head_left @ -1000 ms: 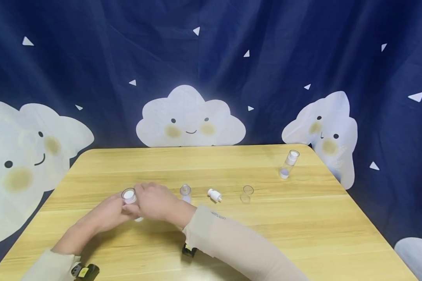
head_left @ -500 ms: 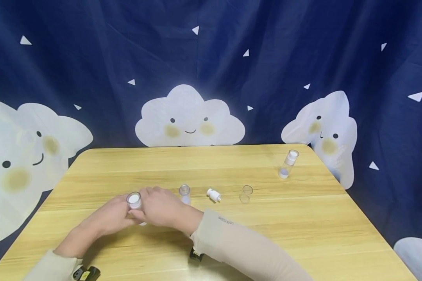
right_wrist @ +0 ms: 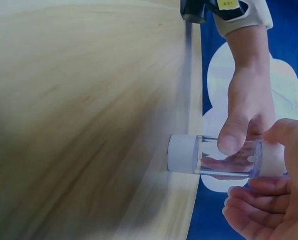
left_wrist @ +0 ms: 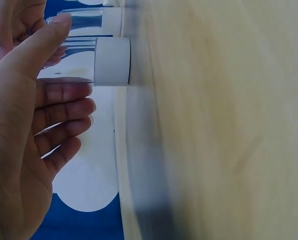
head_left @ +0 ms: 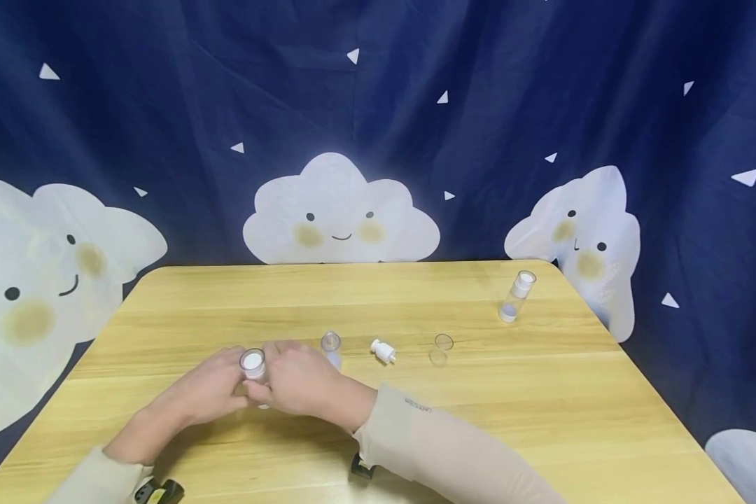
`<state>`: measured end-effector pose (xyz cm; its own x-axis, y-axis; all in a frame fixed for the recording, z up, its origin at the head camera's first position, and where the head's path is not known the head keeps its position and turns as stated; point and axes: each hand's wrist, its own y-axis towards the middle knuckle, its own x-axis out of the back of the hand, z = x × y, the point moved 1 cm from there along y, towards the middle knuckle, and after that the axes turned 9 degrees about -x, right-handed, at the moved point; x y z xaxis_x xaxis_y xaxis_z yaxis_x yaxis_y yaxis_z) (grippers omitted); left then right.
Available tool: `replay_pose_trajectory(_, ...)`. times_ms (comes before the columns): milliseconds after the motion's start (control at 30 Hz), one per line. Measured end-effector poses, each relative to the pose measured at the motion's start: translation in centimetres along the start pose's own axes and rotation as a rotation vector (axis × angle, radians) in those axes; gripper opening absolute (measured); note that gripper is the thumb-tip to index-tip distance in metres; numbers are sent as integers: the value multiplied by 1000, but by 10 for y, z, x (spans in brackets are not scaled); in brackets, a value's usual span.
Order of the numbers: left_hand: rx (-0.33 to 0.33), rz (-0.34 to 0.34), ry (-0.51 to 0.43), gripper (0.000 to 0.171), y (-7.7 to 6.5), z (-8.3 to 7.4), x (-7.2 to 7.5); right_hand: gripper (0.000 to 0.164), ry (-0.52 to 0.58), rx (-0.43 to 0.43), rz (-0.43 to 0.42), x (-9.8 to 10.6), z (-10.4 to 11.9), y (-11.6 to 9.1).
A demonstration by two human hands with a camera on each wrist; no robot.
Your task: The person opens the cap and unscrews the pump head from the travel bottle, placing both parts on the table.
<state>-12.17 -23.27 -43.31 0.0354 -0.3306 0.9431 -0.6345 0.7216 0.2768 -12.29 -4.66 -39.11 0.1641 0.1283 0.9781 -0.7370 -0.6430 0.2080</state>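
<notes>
beige sleeves (head_left: 460,448) reach across a pale wooden tabletop (head_left: 542,392) as a person's left hand (head_left: 204,388) and right hand (head_left: 302,378) meet on one clear bottle (head_left: 253,369), held upright at the near left of the tabletop. the left hand has thumb and fingers curled round the transparent body, its remaining fingers bent loosely beside it, while the right hand grips the upper end, where a white inner part shows through the clear rim. a white band (right_wrist: 183,153) rings the bottle's base; whether it touches the wood cannot be told. just beyond the right hand stands a second bottle (head_left: 331,343), its lower end partly hidden by that hand. to its right a white pump (head_left: 383,351) lies on its side, and past that sits a see-through cap (head_left: 442,343). well apart, near the far right corner, a capped bottle (head_left: 516,299) stands with a white collar under its clear top. black wrist cameras (head_left: 170,492) show under both cuffs, and a navy curtain (head_left: 353,105) printed with smiling white clouds (head_left: 340,210) hangs behind the tabletop
</notes>
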Motion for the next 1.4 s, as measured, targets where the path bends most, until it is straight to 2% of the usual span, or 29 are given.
replay_pose_trajectory(200, -40, 13, 19, 17, 4, -5, -3, 42, -4, 14, -28, 2, -4, -7)
replay_pose_trajectory(467, -33, 26, -8, 26, 15, -16, -8, 44, -31, -11, 18, 8, -14, -18)
replay_pose_trajectory(633, -44, 6, -6, 23, 21, -22, -12, 41, -24, 29, -19, 10, -20, -24)
replay_pose_trajectory(967, -54, 27, 8, 28, 35, -32, -17, 42, -25, 30, -38, 14, -32, -36)
replay_pose_trajectory(1133, -45, 52, 14, 32, 42, -37, -20, 43, 29, -8, 7, 16, -38, -43)
replay_pose_trajectory(1400, -31, 94, 27, 40, 52, -44, -21, 51, 8, -72, 19, 19, -47, -51)
